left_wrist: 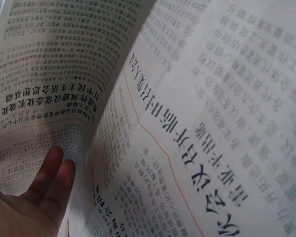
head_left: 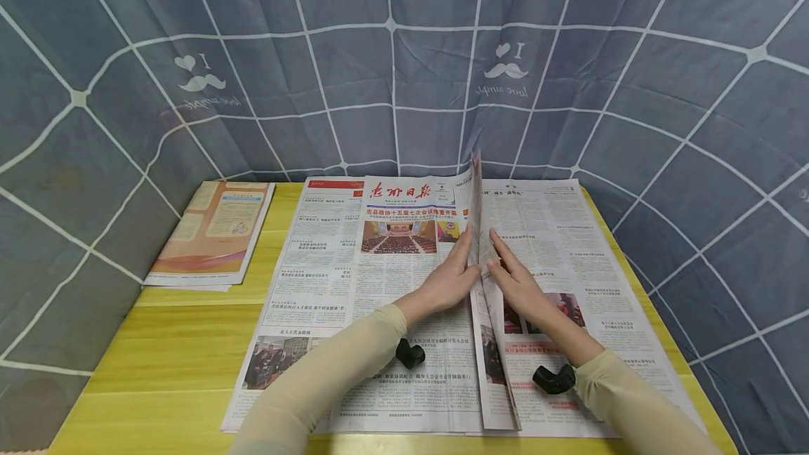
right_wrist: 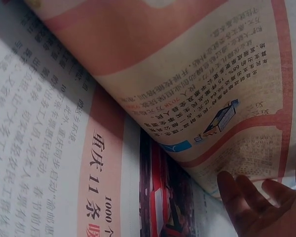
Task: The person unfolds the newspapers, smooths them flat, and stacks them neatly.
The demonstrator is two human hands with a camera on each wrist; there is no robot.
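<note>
A newspaper (head_left: 411, 293) lies spread out, with a photo near its top left and a tall fold of pages (head_left: 485, 335) standing up along its middle. My left hand (head_left: 445, 278) touches the left face of this fold, fingers extended forward. On the other face rests my right hand (head_left: 521, 285), fingers spread out along the paper. In the left wrist view, the left fingers (left_wrist: 50, 182) lie against printed text. The right wrist view shows the right fingers (right_wrist: 251, 197) against a tan page with a red border (right_wrist: 222, 98).
The newspaper covers much of a yellow wood-grain table (head_left: 170, 364). To its left lies a small stack of printed sheets (head_left: 208, 230), tan on top. A grey cloth with white lines (head_left: 354, 69) hangs behind and along both sides.
</note>
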